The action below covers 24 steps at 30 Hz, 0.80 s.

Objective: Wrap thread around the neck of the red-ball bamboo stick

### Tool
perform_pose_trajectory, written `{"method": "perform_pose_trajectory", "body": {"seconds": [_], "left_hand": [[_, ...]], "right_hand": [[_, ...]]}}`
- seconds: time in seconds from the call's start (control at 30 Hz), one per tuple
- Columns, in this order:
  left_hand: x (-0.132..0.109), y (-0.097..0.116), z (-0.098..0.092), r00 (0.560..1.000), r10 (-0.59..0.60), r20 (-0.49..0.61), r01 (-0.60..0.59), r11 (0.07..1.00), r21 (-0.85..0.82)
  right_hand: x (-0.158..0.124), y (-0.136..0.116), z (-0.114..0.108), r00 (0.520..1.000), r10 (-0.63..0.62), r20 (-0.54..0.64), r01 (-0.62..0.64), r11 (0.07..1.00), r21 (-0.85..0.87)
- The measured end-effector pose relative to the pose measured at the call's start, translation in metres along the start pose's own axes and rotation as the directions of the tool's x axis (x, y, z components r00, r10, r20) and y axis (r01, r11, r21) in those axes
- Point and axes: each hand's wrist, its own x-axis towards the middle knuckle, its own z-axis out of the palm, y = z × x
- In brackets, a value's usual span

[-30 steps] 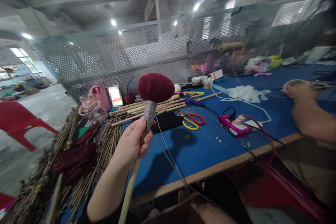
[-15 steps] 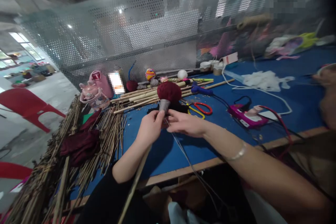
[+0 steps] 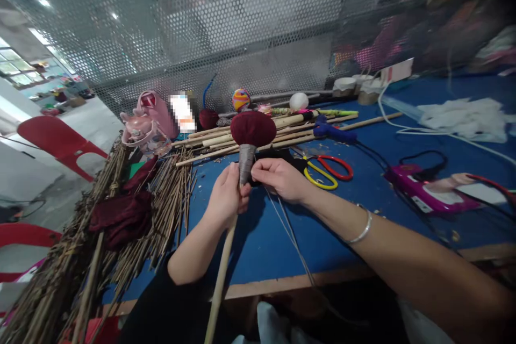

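My left hand [image 3: 226, 193] is wrapped round a pale wooden stick [image 3: 221, 285], just below its head. At the top of the stick sits a rounded dark-red fabric head [image 3: 253, 130]. Grey cord winding [image 3: 246, 164] covers the neck beneath it. Beside that winding, my right hand [image 3: 280, 178] is closed, thumb and forefinger pinched on the thin grey cord [image 3: 290, 231]. Loose strands of the cord hang down past the table's front edge. Scissors [image 3: 328, 171] with one red and one yellow handle lie just beyond the right hand.
Thin twigs [image 3: 167, 209] and dark-red cloth [image 3: 121, 220] cover the left side. Peeled sticks [image 3: 217, 137] lie across the back before a perforated metal screen [image 3: 258, 37]. To the right are a blue glue gun [image 3: 334, 130], a purple power strip [image 3: 431, 188] and white cord [image 3: 443, 134].
The view has shifted, and the stick's head now stands more upright, showing more of the grey winding. My right hand's fingers have drawn together into a pinch beside the neck.
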Motion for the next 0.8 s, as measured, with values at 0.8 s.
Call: {"method": "perform_pose_trajectory", "body": {"seconds": [0.8], "left_hand": [[-0.005,-0.026,0.003,0.936,0.326,-0.134,-0.259,0.894,0.364]], "right_hand": [[0.000,0.012,-0.005,0.990,0.131,0.047,-0.137,0.977,0.162]]}}
